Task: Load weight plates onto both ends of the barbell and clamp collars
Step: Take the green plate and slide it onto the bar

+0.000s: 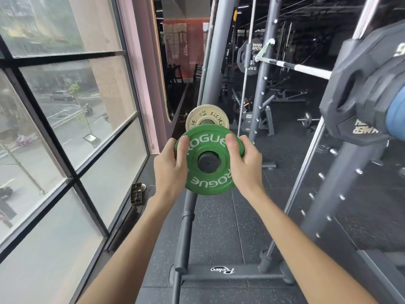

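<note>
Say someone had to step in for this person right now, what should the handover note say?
Left hand and right hand each grip an edge of the green plate, which sits on a black peg, a cream plate behind it.
The barbell at right already carries a black plate.
To do: carry the green plate to the bar. No collar is in view.

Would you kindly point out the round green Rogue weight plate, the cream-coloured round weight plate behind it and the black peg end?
round green Rogue weight plate (209, 183): head view, lower face, on lettering.
cream-coloured round weight plate (197, 118): head view, left face.
black peg end (208, 162): head view, flat end centre.
</note>
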